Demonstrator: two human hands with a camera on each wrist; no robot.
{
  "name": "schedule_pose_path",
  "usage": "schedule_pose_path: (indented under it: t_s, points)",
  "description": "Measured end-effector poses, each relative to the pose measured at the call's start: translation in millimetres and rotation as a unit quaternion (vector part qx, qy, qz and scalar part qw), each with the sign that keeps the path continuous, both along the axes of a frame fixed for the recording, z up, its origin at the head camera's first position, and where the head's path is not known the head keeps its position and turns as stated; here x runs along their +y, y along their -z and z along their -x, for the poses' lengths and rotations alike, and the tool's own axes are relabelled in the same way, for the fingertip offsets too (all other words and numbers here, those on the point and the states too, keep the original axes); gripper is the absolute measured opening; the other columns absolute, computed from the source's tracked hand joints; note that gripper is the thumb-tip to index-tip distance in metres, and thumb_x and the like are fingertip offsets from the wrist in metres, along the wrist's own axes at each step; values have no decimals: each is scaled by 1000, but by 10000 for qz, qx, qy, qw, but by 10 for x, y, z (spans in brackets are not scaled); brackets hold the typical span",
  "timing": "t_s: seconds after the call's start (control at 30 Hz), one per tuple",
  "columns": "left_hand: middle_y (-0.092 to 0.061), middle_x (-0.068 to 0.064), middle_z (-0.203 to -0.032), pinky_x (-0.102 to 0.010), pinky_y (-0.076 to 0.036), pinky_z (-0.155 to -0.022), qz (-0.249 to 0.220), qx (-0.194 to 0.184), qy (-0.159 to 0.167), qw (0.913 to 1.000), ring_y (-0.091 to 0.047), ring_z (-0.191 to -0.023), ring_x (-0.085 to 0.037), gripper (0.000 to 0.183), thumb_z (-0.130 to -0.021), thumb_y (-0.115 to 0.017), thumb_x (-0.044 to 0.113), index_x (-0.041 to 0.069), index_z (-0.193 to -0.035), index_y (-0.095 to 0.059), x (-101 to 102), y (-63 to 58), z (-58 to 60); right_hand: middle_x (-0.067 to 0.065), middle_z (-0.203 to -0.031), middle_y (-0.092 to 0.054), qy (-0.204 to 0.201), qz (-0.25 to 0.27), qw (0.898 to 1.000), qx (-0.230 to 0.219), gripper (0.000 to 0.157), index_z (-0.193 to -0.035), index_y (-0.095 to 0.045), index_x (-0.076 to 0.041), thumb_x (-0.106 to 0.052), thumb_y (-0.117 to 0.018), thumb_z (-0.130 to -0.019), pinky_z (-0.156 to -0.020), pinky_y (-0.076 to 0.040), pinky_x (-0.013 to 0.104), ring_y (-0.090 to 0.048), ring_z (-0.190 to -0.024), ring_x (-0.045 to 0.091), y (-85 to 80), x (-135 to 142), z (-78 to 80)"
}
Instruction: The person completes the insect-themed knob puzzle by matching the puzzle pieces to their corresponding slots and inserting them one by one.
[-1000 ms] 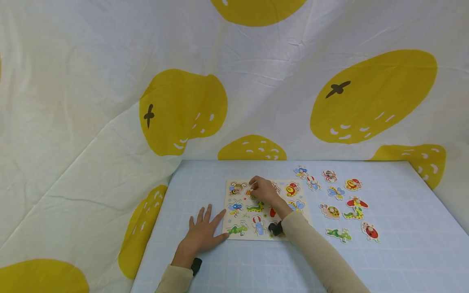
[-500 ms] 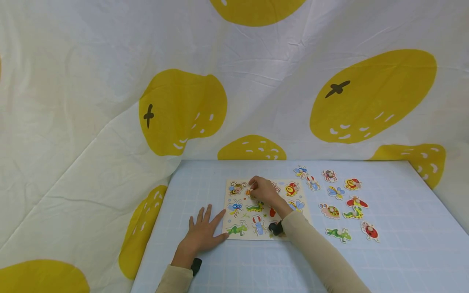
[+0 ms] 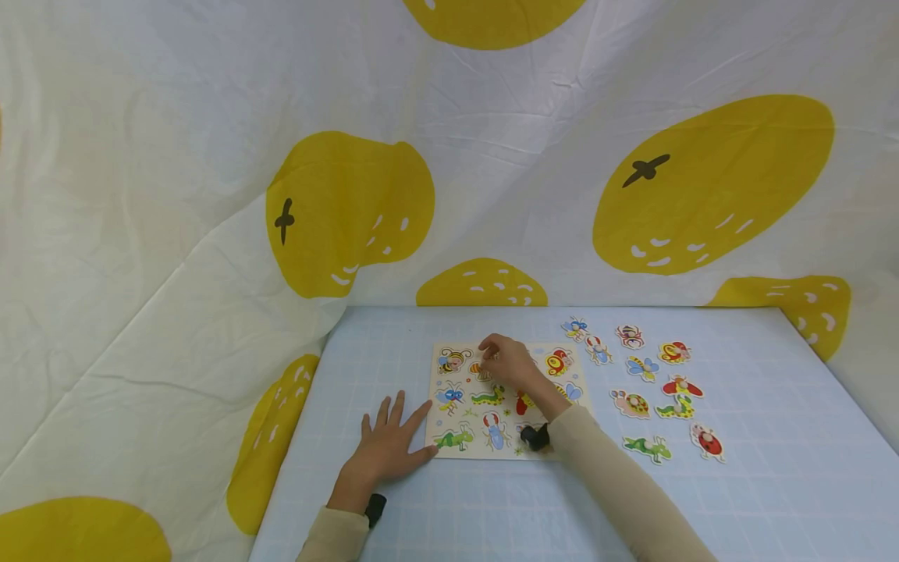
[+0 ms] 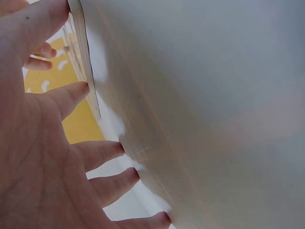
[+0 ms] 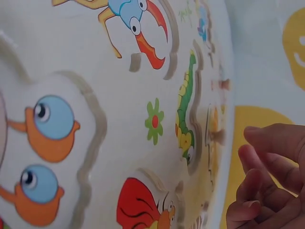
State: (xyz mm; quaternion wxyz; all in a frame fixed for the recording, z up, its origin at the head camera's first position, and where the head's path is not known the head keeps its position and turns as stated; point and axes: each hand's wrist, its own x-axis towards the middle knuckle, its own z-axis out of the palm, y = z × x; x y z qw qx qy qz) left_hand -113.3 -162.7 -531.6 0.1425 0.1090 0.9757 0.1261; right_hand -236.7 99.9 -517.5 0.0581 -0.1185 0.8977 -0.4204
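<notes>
A wooden insect puzzle board (image 3: 463, 417) lies on the table in front of me. My left hand (image 3: 388, 449) rests with spread fingers at its left side, and in the left wrist view its thumb and a finger touch the board's edge. My right hand (image 3: 511, 365) hovers over the upper part of the board, fingers loosely bent and holding nothing. Beside its fingertips is an orange striped piece (image 3: 480, 371); in the right wrist view a knob (image 5: 218, 137) stands a small gap from those fingers. A bee piece (image 3: 453, 361) is at the top left corner.
Several loose insect pieces lie right of the board, among them a ladybug (image 3: 708, 442), a grasshopper (image 3: 648, 449), a snail (image 3: 630, 403) and a spider (image 3: 630, 336). A fruit-patterned cloth (image 3: 506, 195) hangs behind the table (image 3: 492, 507).
My right hand has shifted slightly to the right, and its fingers have come away from the orange striped piece, which shows more now. The left hand stays in place.
</notes>
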Motion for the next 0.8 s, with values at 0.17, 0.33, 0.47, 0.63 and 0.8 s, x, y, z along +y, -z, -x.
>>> schedule_pose_path:
  t_s: [0.17,0.33,0.47,0.63,0.8]
  points:
    - [-14,-21,-164,-75,-11,-108,-26,23,14,10000,-10,-148,-47,78,-91,-61,61,32,-157,-33,-1,5,-1,6,-98,-68,-20,24,9998,206,27,-118,-66,-4,-9,-71,-92,-63,-49,33,-58,-75,20,-39,92,-26]
    - [-14,-21,-164,-76,-11,-108,-70,34,-3,10000,-10,-148,-47,78,-91,-62,60,31,-157,-34,3,-2,-8,6,-98,-68,4,53,9996,268,27,-119,-65,-3,-9,-70,-93,-60,-50,32,-60,-75,20,-72,216,-36]
    - [-14,-21,-164,-76,-10,-108,-99,12,-30,9999,-9,-148,-47,78,-91,-63,59,31,-157,-34,8,-15,-8,7,-99,-67,110,76,9995,291,28,-119,-65,-3,-9,-71,-92,-60,-50,31,-60,-74,19,-82,321,-44]
    - [-14,-21,-164,-75,-10,-109,-110,-1,-47,9999,-9,-148,-47,78,-90,-63,60,31,-157,-34,11,-13,-4,9,-99,-67,283,257,9987,345,31,-121,-64,-2,-8,-71,-92,-54,-47,30,-57,-64,17,-89,443,-62]
    - [-14,-21,-164,-76,-9,-108,-144,-1,-39,9999,-9,-148,-47,78,-90,-63,60,30,-157,-34,12,4,-1,8,-99,-68,487,386,9972,426,32,-122,-64,-4,-10,-72,-92,-53,-46,29,-56,-63,18,-74,579,-67]
